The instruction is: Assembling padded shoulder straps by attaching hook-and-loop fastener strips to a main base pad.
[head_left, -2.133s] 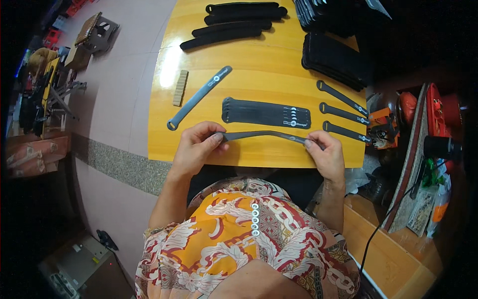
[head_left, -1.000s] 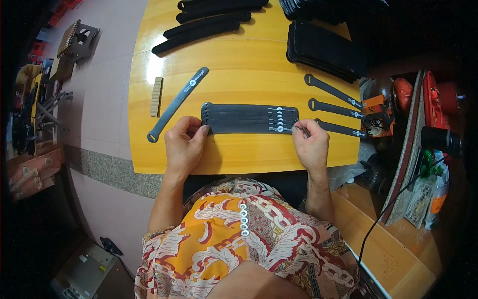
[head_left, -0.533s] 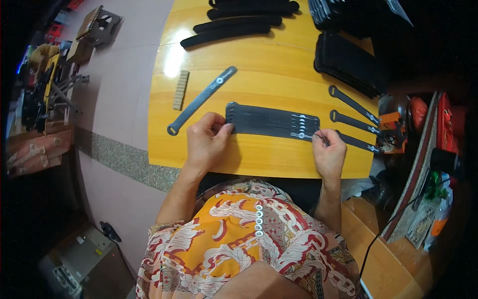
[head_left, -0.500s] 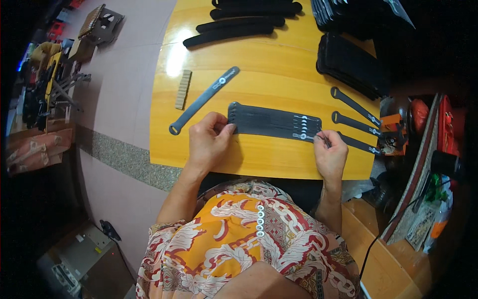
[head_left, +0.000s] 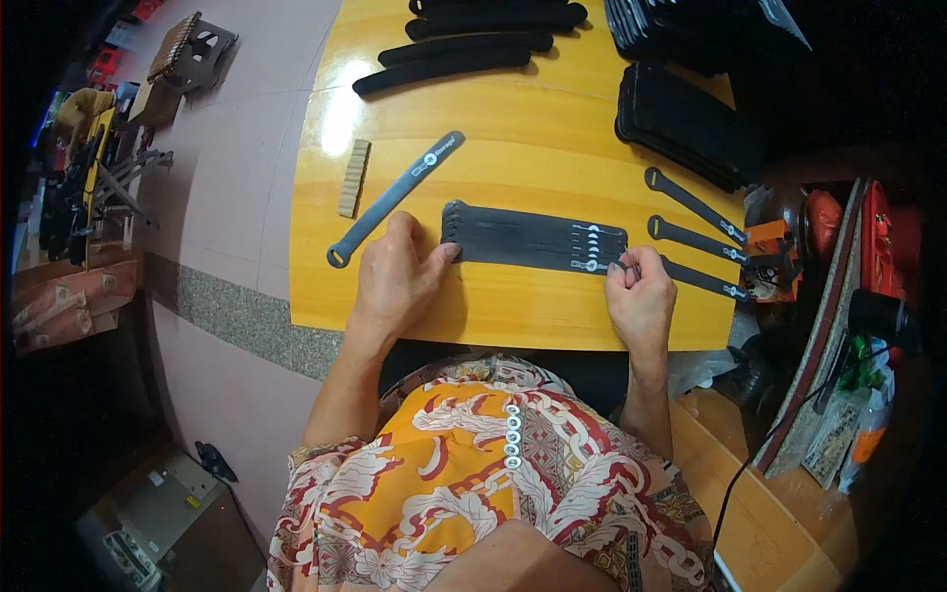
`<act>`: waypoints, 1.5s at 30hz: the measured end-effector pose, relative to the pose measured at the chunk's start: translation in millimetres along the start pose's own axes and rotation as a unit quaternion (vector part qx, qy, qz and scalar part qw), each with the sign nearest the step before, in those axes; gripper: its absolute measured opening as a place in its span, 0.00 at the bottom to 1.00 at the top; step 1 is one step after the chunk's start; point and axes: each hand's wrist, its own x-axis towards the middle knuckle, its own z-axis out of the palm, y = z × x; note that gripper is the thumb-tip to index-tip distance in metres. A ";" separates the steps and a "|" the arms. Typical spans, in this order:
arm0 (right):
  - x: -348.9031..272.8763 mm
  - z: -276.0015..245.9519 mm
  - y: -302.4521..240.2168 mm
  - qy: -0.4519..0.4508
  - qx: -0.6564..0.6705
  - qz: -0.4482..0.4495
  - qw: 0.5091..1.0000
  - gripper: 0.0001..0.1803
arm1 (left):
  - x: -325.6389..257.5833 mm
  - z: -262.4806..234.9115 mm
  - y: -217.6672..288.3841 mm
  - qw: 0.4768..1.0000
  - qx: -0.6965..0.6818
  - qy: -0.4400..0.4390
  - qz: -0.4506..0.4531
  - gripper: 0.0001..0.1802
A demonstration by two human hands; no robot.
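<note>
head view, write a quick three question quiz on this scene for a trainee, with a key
1. True or false: the tan block lies left of the slanted strap.
2. How many separate straps lie right of the strap row: A one, B three, C five?
3. Which hand is at the strap row's white-marked end?

Key: 1 true; 2 B; 3 the right hand.

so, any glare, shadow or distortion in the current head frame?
Head view: white glare toward the upper left of the table; soft shadow just right of the left hand; table edges bow; corners go black; upper-right black stacks lose detail.
</note>
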 end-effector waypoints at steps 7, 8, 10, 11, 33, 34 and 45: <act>-8.1 -10.0 -6.5 0.061 -0.047 -0.012 0.997 0.08 | -2.6 -2.9 -5.6 0.990 -0.123 -0.011 -0.063 0.09; -9.9 -9.3 -3.6 0.073 -0.030 -0.067 0.995 0.07 | -6.0 -0.7 -2.6 0.991 -0.116 0.055 0.045 0.08; -13.6 -5.4 2.0 0.090 -0.015 -0.117 0.989 0.07 | -10.3 2.1 6.3 0.964 -0.046 0.113 0.235 0.07; -14.1 -0.8 2.0 0.070 -0.023 -0.169 0.983 0.06 | -10.6 5.9 6.3 0.963 -0.049 0.110 0.241 0.07; -8.6 -50.8 65.7 0.119 -0.105 -0.112 0.981 0.06 | -26.3 15.1 -16.6 0.952 -0.221 0.074 0.197 0.08; -12.6 -53.2 60.3 0.117 -0.103 -0.116 0.981 0.06 | -31.5 13.8 -13.4 0.951 -0.232 0.083 0.186 0.08; -59.4 -6.6 -20.5 -0.126 0.106 -0.338 0.927 0.07 | -70.4 24.5 24.5 0.912 -0.338 -0.200 0.119 0.05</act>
